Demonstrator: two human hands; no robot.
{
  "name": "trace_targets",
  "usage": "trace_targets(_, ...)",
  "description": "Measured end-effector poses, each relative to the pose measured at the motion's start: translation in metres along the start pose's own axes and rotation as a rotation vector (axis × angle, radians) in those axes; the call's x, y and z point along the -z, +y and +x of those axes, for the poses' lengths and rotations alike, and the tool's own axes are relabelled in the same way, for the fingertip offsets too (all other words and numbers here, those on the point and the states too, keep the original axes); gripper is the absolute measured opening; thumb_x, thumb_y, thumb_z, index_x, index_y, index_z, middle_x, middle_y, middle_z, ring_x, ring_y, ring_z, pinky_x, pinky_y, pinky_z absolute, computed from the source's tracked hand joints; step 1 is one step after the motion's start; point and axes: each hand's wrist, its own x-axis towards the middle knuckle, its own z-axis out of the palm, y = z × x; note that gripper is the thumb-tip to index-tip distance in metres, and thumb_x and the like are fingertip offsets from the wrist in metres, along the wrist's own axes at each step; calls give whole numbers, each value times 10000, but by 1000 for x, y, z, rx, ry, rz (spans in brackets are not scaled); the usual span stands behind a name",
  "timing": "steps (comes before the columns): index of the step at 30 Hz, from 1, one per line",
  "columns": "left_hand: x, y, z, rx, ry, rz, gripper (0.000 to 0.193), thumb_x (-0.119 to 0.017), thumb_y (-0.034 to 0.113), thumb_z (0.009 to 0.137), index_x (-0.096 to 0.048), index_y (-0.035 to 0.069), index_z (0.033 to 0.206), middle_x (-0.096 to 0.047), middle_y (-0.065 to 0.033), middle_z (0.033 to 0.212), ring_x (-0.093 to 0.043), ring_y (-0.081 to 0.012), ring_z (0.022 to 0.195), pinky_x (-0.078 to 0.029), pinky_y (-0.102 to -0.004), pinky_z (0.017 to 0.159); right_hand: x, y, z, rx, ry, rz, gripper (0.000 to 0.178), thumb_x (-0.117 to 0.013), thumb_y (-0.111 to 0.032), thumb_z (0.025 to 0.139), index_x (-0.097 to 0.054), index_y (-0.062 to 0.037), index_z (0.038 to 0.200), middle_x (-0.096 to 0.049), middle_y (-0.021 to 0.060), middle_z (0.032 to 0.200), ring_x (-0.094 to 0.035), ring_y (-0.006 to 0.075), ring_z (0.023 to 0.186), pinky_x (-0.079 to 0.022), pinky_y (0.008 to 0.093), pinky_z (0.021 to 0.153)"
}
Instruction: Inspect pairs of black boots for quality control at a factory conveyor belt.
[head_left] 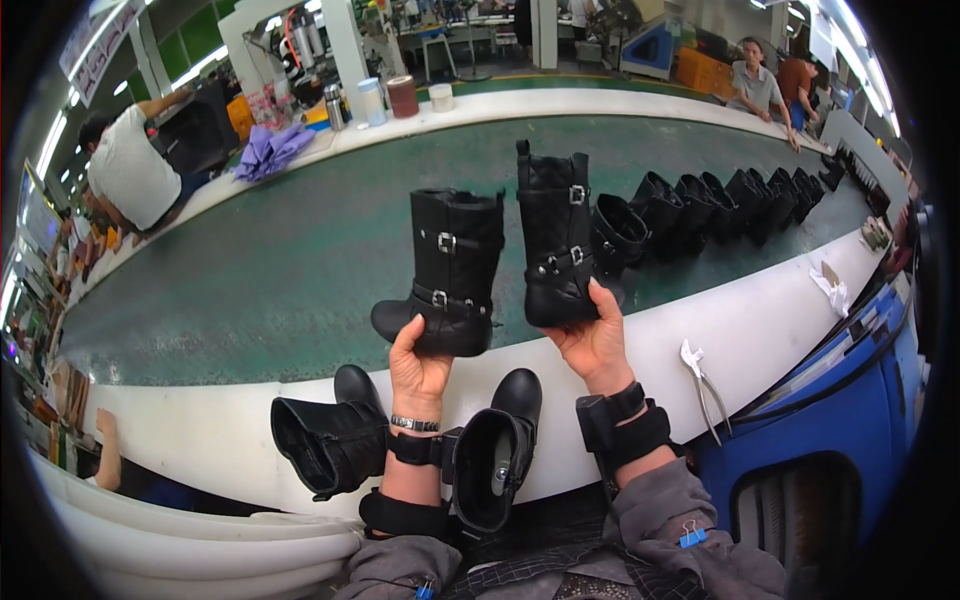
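Observation:
My left hand (421, 368) grips a black buckled boot (450, 270) from below by its sole, thumb at the side; the boot stands upright with its toe to the left. My right hand (590, 340) holds a second black boot (553, 220) the same way, quilted and strapped, its heel or toe end resting over the palm. Both are raised over the green belt. Closer to me, two more black boots lie tilted on the white ledge: one boot (325, 440) left of my left wrist, another boot (495, 450) between my forearms, its opening toward me.
A row of black boots (705, 205) runs along the green belt (250, 290) to the far right. Pincers (705, 390) and white crumpled scraps (832, 290) lie on the white ledge (640, 350). Opposite are purple cloth (268, 152), containers (402, 97) and co-workers (140, 170). A blue machine (790, 430) stands right.

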Motion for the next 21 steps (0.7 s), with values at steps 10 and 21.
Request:
trace_targets(10, 2, -24, -7, -165, 216, 83, 469, -668, 221, 843, -492, 33, 1235, -553, -129, 1229, -547, -285, 1146, -469, -493, 990, 1, 42, -7, 41, 64, -101, 466, -653, -369, 856, -523, -67, 1187, -593, 113, 1137, -606, 246, 1053, -572, 416, 843)
trace_targets(21, 0, -28, -9, -192, 254, 91, 442, -647, 225, 860, -491, 23, 1221, -561, -121, 1208, -558, -278, 1119, -464, -486, 986, 3, 45, -13, 25, 85, -123, 466, -657, -386, 851, -546, -47, 1150, -607, 104, 1093, -617, 212, 1009, -572, 369, 825)
